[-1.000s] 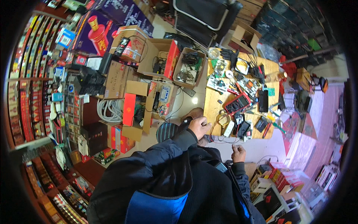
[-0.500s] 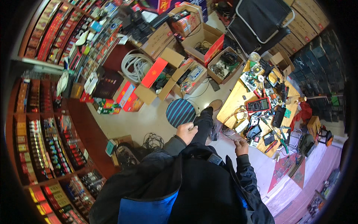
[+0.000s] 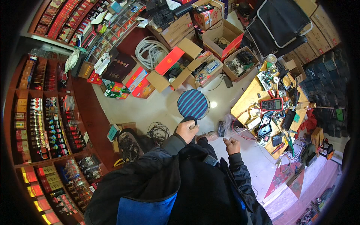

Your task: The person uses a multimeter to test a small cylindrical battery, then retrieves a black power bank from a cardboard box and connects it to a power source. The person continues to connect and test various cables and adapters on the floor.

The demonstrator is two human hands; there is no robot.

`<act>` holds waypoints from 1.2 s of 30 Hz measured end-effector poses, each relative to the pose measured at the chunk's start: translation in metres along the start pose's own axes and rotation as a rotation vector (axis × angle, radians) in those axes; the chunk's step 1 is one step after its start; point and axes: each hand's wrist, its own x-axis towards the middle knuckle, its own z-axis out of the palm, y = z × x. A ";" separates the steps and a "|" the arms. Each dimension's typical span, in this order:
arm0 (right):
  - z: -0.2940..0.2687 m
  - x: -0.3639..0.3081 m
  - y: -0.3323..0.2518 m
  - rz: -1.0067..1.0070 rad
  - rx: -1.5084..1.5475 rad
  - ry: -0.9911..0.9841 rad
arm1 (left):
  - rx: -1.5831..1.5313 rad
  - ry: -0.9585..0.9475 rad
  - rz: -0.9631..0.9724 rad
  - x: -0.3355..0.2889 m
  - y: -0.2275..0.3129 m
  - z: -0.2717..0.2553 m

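My left hand (image 3: pixel 187 131) is closed in a fist in front of my body, just on the near side of a round stool (image 3: pixel 192 103) with a dark blue and teal striped top. Whatever the fist may hold is hidden. To its right, my right hand (image 3: pixel 232 146) has thumb and fingers pinched together; anything between them is too small to make out. A crumpled clear plastic bag (image 3: pixel 227 123) lies just beyond the right hand. Close by on the right stands a wooden table (image 3: pixel 243 102), carrying a red-framed multimeter (image 3: pixel 271 104), circuit boards and tools.
Open cardboard boxes (image 3: pixel 221 35) and a coil of pale hose (image 3: pixel 150 52) line the far side. A black folding chair (image 3: pixel 277 24) stands beyond the table. Black cables (image 3: pixel 158 133) lie on the floor at left, near shelves (image 3: pixel 52 165) packed with goods.
The surroundings have shifted rightward and up in view. My outstretched leg and shoe no longer reach toward the table; the leg is mostly beneath my hands. Both hands stay closed, the right slightly further left.
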 end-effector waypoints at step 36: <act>0.112 0.173 -0.131 0.126 -0.325 0.333 | -0.057 0.237 -0.151 0.239 -0.104 -0.218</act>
